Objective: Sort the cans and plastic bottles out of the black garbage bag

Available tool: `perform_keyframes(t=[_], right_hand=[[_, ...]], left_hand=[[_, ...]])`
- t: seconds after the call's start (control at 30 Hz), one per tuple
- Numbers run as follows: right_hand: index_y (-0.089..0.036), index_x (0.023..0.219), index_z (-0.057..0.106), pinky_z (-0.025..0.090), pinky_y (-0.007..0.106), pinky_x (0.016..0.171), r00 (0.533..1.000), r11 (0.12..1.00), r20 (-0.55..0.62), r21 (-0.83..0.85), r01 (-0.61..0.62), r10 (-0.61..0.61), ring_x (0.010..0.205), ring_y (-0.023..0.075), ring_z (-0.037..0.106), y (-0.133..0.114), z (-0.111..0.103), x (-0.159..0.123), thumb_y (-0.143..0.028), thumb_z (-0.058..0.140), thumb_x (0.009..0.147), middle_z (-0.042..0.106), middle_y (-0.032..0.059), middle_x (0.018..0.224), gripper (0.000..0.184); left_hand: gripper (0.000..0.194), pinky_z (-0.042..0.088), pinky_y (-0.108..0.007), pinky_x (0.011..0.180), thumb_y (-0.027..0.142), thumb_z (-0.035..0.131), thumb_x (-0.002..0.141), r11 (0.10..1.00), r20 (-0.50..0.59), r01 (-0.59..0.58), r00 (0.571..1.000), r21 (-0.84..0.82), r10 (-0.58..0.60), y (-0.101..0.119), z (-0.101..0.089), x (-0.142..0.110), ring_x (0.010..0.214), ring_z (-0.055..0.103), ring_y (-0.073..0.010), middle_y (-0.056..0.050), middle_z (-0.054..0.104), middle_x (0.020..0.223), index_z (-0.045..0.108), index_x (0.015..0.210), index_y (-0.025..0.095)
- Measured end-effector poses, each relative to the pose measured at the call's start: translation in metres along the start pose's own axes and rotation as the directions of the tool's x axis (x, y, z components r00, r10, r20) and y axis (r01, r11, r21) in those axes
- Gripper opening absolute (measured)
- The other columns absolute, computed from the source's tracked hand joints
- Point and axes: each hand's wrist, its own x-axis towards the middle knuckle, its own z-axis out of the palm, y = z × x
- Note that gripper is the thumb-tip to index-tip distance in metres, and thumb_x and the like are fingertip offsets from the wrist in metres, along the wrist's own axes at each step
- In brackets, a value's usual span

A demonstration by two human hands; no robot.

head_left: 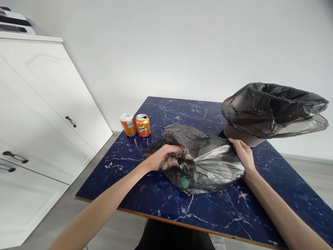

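White wall [161, 52] behind, white cabinet [44, 114] off to my left. Dark blue marbled counter [104, 173] carries everything. Back right: pinkish bin [241, 135], its upper part hidden by a loose black liner [249, 107]. Black plastic bag [215, 166] lies mid-counter in front of me, something green [184, 182] showing through. Hands apart, both on the bag: left hand [166, 156] clamped on a bunched section, some fingers hidden by film; right hand [241, 152] pinching the edge nearest the bin. Orange canister [128, 125] and opened Mirinda can [143, 125] sit side by side, back left. Risks: film looks thin, opposed pulling could rip it and spill contents; a leftward swing could tip the can.
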Motion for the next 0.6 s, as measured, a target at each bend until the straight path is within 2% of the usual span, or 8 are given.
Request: perform_keyframes(t=[0.1,0.23,0.37,0.5,0.6], right_hand=[[-0.018,0.08,0.061,0.036,0.024,0.056,1.0,1.0,0.001,0.003,-0.005,0.005,0.058,0.0096,0.044,0.0,0.0,-0.001,-0.042,0.077,0.094,0.049,-0.0075,0.066,0.031],[-0.018,0.082,0.063,0.036,0.024,0.057,1.0,1.0,0.007,0.014,-0.006,0.006,0.06,0.0099,0.046,0.001,-0.002,0.0,-0.04,0.077,0.094,0.051,-0.0069,0.069,0.028],[-0.017,0.083,0.064,0.037,0.023,0.057,1.0,1.0,0.016,0.026,-0.009,0.008,0.06,0.0098,0.047,0.002,-0.002,0.002,-0.038,0.076,0.094,0.052,-0.0064,0.07,0.027],[-0.017,0.082,0.062,0.036,0.022,0.056,1.0,0.999,0.011,0.036,-0.004,0.004,0.061,0.0093,0.046,0.003,-0.002,0.003,-0.037,0.077,0.095,0.05,-0.0066,0.07,0.028],[-0.016,0.084,0.063,0.037,0.022,0.055,1.0,0.999,0.012,0.046,-0.003,0.002,0.061,0.009,0.047,0.006,-0.001,0.003,-0.036,0.076,0.096,0.051,-0.0062,0.072,0.027]], left_hand=[[0.057,0.058,-0.046,0.105,0.066,0.058,0.102,0.998,-0.042,0.038,0.998,-0.046,-0.04,-0.01,-0.003,-0.004,0.115,0.077,-0.0359,-0.016,0.082,0.117,0.081,0.118,0.016],[0.051,0.051,-0.051,0.116,0.059,0.065,0.1,0.999,-0.119,0.05,0.992,-0.015,-0.051,-0.022,-0.005,-0.006,0.13,0.07,-0.0374,-0.017,0.077,0.133,0.08,0.125,0.017],[0.041,0.047,-0.047,0.121,0.053,0.072,0.096,1.0,-0.126,0.009,0.992,0.027,-0.006,-0.026,-0.003,0.001,0.141,0.062,-0.0368,-0.016,0.069,0.147,0.084,0.114,0.019],[0.038,0.05,-0.047,0.117,0.051,0.072,0.096,0.995,-0.152,0.007,0.988,0.097,0.008,-0.028,-0.001,0.003,0.135,0.067,-0.0363,-0.016,0.074,0.14,0.083,0.112,0.019],[0.045,0.053,-0.047,0.114,0.053,0.078,0.091,0.988,-0.156,0.024,0.988,0.152,0.0,-0.028,0.001,0.001,0.129,0.07,-0.0366,-0.017,0.076,0.134,0.079,0.119,0.017]])
